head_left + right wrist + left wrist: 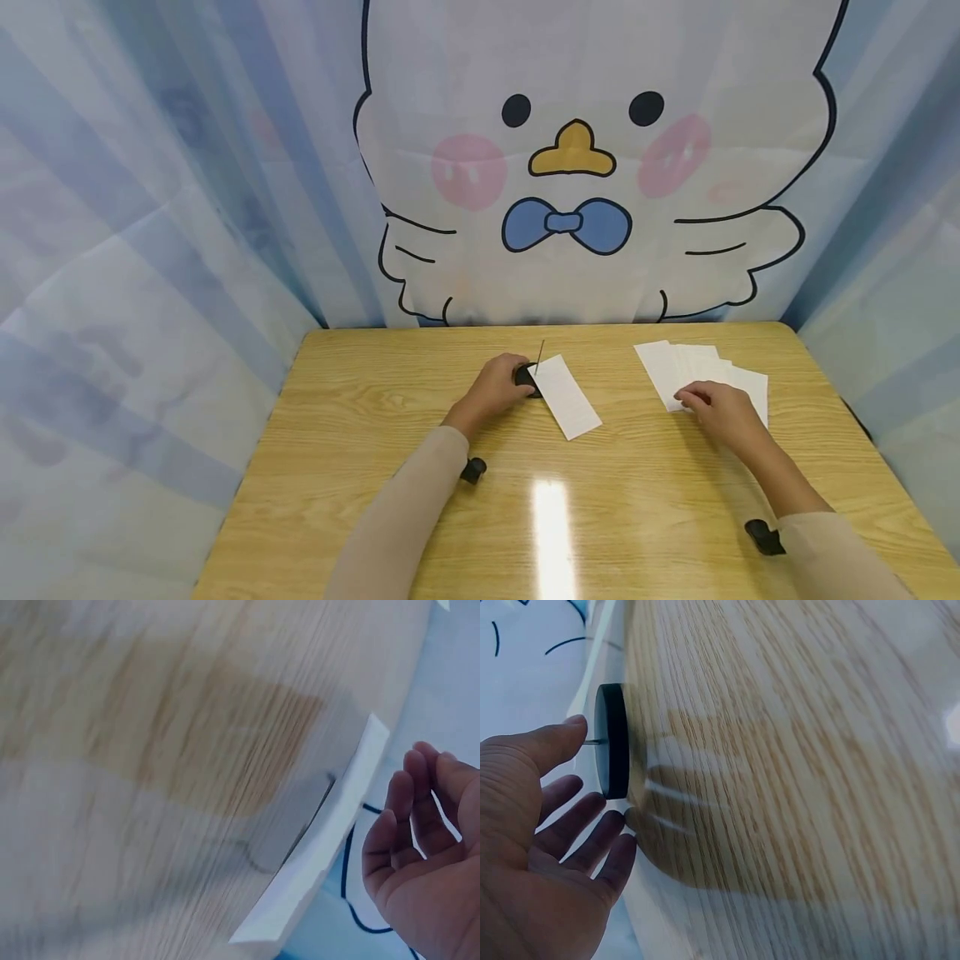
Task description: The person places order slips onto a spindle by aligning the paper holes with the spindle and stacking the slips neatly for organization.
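From the head view I have a pale, wood-grained tabletop [360, 400], a bright glare streak [553, 533] between the forearms. A pale blue-and-white fabric curtain [195, 125] hangs beyond and beside the hands, printed with a big white cartoon bird [573, 187]. My left hand [491, 387] holds a round black base [524, 382] with a thin upright metal rod [540, 357]; just right of that hand, a white rectangular paper sheet [570, 404] overlaps the base. My right hand [722, 412] is over a fan of white paper sheets [663, 371], fingers loosely curled.

In my left wrist view, the glossy grain mirrors the left hand, its thumb by the rod.

In my right wrist view, the right hand grasps nothing, beside the fanned paper; curtain shows behind it.
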Demonstrator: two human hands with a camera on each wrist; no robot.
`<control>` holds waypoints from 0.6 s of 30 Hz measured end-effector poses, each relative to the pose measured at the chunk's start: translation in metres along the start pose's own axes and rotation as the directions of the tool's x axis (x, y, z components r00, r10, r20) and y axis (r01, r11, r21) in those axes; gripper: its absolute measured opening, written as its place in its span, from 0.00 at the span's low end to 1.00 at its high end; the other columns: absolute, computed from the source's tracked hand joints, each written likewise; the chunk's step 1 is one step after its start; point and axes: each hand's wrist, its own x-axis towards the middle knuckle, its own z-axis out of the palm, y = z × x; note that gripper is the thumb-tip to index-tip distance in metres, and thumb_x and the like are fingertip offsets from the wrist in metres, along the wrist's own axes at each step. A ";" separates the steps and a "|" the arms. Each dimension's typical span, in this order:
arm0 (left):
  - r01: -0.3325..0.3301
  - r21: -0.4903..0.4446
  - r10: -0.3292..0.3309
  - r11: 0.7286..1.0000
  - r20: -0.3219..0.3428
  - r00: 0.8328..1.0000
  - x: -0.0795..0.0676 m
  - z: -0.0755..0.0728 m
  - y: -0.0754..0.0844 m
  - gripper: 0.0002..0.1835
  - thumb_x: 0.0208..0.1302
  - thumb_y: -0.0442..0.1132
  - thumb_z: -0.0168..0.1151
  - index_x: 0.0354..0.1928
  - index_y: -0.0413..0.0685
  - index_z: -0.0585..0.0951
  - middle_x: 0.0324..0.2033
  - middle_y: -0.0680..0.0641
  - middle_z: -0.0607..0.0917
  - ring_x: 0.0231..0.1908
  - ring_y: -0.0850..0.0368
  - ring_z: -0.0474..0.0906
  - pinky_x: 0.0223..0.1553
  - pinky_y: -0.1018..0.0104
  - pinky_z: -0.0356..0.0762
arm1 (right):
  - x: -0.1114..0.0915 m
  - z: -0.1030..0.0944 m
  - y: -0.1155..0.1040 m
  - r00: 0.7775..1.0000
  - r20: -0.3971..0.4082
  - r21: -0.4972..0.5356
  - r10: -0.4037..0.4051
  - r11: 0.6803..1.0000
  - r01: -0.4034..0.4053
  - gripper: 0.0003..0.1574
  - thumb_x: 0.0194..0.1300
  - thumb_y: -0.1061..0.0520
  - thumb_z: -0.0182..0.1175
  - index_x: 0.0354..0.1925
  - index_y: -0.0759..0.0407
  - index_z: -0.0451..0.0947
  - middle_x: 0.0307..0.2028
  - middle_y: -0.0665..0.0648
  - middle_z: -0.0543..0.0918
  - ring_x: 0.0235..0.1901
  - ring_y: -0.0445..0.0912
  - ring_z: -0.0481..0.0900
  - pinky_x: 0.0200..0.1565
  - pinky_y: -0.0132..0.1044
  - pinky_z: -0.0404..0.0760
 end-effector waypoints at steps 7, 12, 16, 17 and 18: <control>-0.007 -0.001 0.007 1.000 0.009 1.000 0.000 0.000 -0.001 0.28 0.63 0.45 0.66 0.64 0.50 0.74 0.63 0.47 0.75 0.64 0.51 0.71 0.62 0.58 0.72 | -0.010 -0.011 0.021 0.998 -0.051 -0.044 0.033 0.998 -0.035 0.21 0.70 0.47 0.56 0.45 0.62 0.85 0.42 0.65 0.86 0.44 0.63 0.81 0.42 0.55 0.79; -0.009 0.012 0.009 1.000 0.016 1.000 -0.001 0.000 -0.001 0.28 0.63 0.46 0.66 0.65 0.51 0.74 0.63 0.47 0.75 0.64 0.51 0.70 0.62 0.57 0.72 | -0.015 -0.019 0.030 0.995 -0.069 -0.065 0.067 0.995 -0.072 0.21 0.68 0.48 0.59 0.44 0.64 0.85 0.44 0.69 0.85 0.47 0.67 0.79 0.44 0.59 0.77; -0.011 0.021 0.010 1.000 0.012 1.000 -0.001 -0.001 -0.001 0.28 0.63 0.46 0.66 0.64 0.51 0.74 0.62 0.47 0.76 0.64 0.51 0.71 0.62 0.57 0.72 | -0.019 -0.024 0.040 0.991 -0.049 -0.064 0.121 0.990 -0.124 0.23 0.68 0.45 0.59 0.46 0.63 0.84 0.45 0.69 0.84 0.45 0.65 0.79 0.42 0.57 0.77; -0.012 0.023 0.011 1.000 0.011 1.000 -0.001 -0.001 0.000 0.27 0.63 0.46 0.66 0.64 0.51 0.74 0.62 0.47 0.76 0.64 0.51 0.71 0.62 0.57 0.72 | -0.020 -0.025 0.042 0.990 -0.042 -0.068 0.133 0.988 -0.135 0.24 0.68 0.44 0.59 0.47 0.63 0.84 0.45 0.69 0.84 0.45 0.65 0.79 0.42 0.57 0.76; -0.013 0.025 0.013 1.000 0.010 1.000 -0.001 -0.001 0.000 0.27 0.63 0.46 0.66 0.64 0.51 0.74 0.62 0.47 0.76 0.64 0.51 0.71 0.62 0.57 0.72 | -0.020 -0.025 0.045 0.989 -0.038 -0.070 0.144 0.987 -0.147 0.25 0.68 0.44 0.58 0.48 0.64 0.83 0.45 0.70 0.84 0.44 0.64 0.79 0.41 0.56 0.76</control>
